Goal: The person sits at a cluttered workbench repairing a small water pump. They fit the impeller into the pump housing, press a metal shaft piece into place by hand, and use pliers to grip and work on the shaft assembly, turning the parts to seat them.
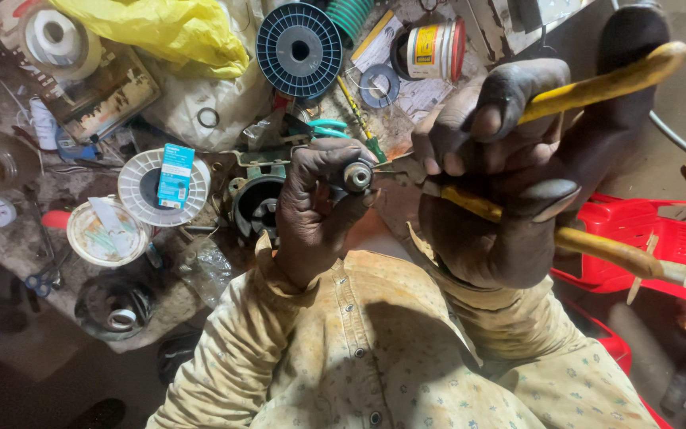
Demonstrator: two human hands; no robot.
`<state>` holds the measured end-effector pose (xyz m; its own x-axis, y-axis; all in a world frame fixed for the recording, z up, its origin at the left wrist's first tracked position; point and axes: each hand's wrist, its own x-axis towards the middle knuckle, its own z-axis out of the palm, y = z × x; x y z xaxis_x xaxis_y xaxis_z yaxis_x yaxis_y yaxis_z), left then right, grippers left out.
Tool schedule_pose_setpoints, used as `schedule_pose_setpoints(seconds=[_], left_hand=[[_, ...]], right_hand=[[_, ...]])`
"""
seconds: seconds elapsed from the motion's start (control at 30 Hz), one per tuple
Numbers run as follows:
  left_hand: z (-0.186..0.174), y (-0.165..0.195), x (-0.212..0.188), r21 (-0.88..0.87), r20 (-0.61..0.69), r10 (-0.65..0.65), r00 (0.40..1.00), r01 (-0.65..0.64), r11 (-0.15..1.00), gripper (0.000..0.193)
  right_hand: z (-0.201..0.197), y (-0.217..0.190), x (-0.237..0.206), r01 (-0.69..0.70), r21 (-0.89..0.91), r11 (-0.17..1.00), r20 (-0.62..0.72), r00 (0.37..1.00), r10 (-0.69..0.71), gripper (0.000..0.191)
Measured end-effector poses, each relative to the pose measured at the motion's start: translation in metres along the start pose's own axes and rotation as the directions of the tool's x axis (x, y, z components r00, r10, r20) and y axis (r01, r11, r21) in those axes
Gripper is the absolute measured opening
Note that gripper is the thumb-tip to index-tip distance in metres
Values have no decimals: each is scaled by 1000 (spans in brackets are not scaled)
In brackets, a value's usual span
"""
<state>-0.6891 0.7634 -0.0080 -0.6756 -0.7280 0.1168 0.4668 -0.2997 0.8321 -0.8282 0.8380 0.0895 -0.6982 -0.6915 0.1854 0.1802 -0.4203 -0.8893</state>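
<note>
My left hand (315, 210) is closed around a small round metal part (357, 175) with a hole in its middle, held up in front of my chest. My right hand (510, 183) grips a pair of pliers with yellow handles (605, 83); the lower handle (597, 242) runs out to the right. The thin metal tips of the pliers (395, 168) touch the small part from the right. Both hands are dark with grease. My patterned beige shirt (375, 349) fills the lower middle of the view.
A cluttered workbench (9, 238) lies beyond the hands: a blue wire spool (299, 49), a white spool with a blue box (164, 187), a yellow plastic bag (160, 32), a tape roll (55, 40), a tin (430, 49), a black motor housing (256, 208). A red plastic chair (668, 246) stands at right.
</note>
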Motion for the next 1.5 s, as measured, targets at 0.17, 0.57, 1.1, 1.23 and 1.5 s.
schedule_pose_setpoints(seconds=[0.17, 0.57, 1.1, 1.23, 1.5], left_hand=[[-1, 0, 0, 17, 9, -5, 1000, 5, 1000, 36], [-2, 2, 3, 53, 15, -10, 1000, 9, 999, 36], [-8, 10, 7, 70, 4, -12, 1000, 12, 997, 33], [-7, 9, 7, 94, 5, -27, 1000, 26, 995, 33], [-9, 8, 6, 142, 9, -13, 1000, 11, 990, 35]], right_hand=[[-1, 2, 1, 6, -15, 1000, 19, 1000, -5, 94], [7, -1, -4, -13, -50, 999, 28, 999, 14, 100], [29, -15, -1, -150, -108, 983, -26, 989, 148, 118], [21, -8, 2, -108, -77, 991, 33, 993, 110, 115], [2, -15, 11, -42, -52, 998, 146, 988, 49, 114]])
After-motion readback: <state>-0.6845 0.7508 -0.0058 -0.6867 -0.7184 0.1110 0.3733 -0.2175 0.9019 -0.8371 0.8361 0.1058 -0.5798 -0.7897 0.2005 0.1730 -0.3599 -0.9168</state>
